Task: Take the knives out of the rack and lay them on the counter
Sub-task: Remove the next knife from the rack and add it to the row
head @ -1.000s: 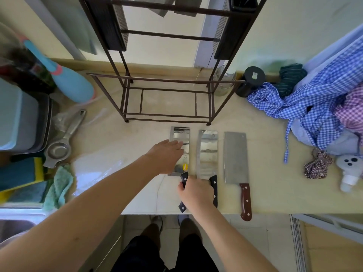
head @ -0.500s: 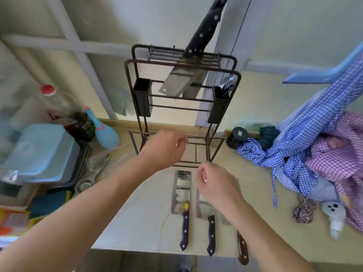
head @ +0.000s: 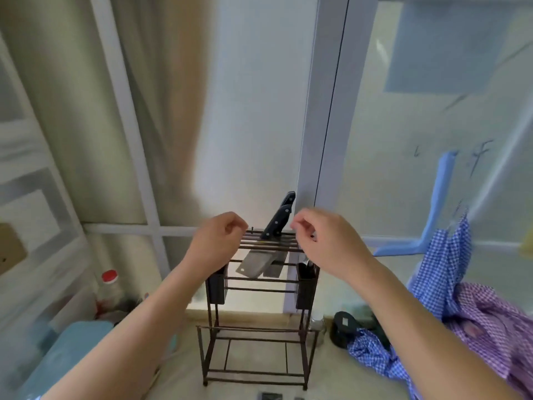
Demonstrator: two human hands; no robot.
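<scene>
A dark metal wire rack stands on the counter below the window. Two cleavers with black handles stick through its top bars, their grey blades hanging below. My left hand is raised at the rack's top left corner, fingers curled, holding nothing. My right hand hovers at the top right corner, fingers loosely curled and empty, just right of the handles. The tips of blades lying on the counter show at the bottom edge.
A blue lidded box and a red-capped bottle are at the left. Checked blue and purple cloths pile at the right, with a black round object beside them. Black cups hang on the rack's sides.
Both hands left the cleavers laid on the counter and rose to the rack's top. The view tilted up, so the laid knives have dropped almost out of sight.
</scene>
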